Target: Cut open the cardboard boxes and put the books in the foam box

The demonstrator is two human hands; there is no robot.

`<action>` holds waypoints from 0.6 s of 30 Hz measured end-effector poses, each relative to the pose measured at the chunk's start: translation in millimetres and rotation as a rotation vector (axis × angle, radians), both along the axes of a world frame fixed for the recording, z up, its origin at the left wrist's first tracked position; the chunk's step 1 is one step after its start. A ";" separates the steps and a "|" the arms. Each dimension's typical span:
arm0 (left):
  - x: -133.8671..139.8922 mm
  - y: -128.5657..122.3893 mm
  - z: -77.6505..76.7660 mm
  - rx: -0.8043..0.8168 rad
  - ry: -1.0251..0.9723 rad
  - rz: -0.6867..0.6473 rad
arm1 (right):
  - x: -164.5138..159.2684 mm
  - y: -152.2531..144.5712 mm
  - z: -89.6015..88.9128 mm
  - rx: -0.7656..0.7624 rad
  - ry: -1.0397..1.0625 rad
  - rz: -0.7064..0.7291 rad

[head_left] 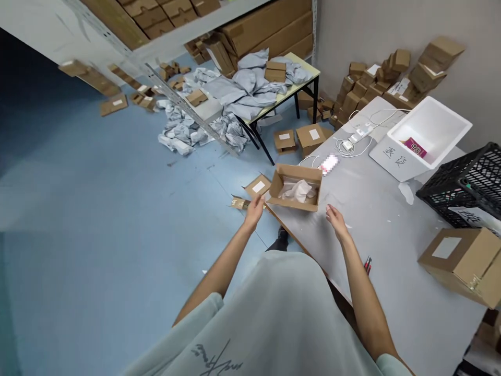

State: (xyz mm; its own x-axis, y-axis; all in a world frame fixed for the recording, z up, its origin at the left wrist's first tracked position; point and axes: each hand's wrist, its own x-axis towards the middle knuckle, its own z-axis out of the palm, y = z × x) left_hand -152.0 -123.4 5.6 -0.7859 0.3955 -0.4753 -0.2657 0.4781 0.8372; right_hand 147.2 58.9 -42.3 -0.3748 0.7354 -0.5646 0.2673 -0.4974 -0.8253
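An open cardboard box (295,202) sits at the corner of the grey work table, its flaps raised. Inside it lies a white crumpled item (300,191) in clear plastic; its kind cannot be made out. My left hand (255,211) is just left of the box, beyond the table edge, with its fingers curled together and nothing visible in them. To the right of the box, over the tabletop, my right hand (336,219) has its fingertips drawn together, apart from the box and with nothing seen between them. A red and black utility knife (367,265) lies beside my right forearm.
On the table (395,313) stand a white foam box (450,125), a black crate (469,180), a taped carton (462,261) and a power strip (360,133) with cables. Opened cartons and grey bags (195,125) lie on the floor; a side table (293,93) holds more bags.
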 end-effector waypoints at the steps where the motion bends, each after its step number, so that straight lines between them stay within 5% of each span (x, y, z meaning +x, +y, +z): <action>1: -6.4 9.2 -6.6 0.000 -0.074 -0.031 | -9.8 2.3 1.8 -0.041 -0.024 -0.010; 4: -19.5 28.4 -28.3 0.049 -0.227 -0.121 | -36.3 1.0 9.2 -0.137 -0.046 -0.016; 8: -39.7 18.8 -49.6 0.124 -0.282 -0.179 | -71.5 -17.9 23.3 -0.036 -0.108 -0.013; 12: -84.8 -23.7 -56.1 0.174 -0.142 -0.147 | -129.1 -41.2 35.9 0.058 -0.164 0.117; 18: -165.5 -108.8 -61.6 0.146 0.005 0.084 | -259.8 -65.2 38.8 0.138 -0.055 0.387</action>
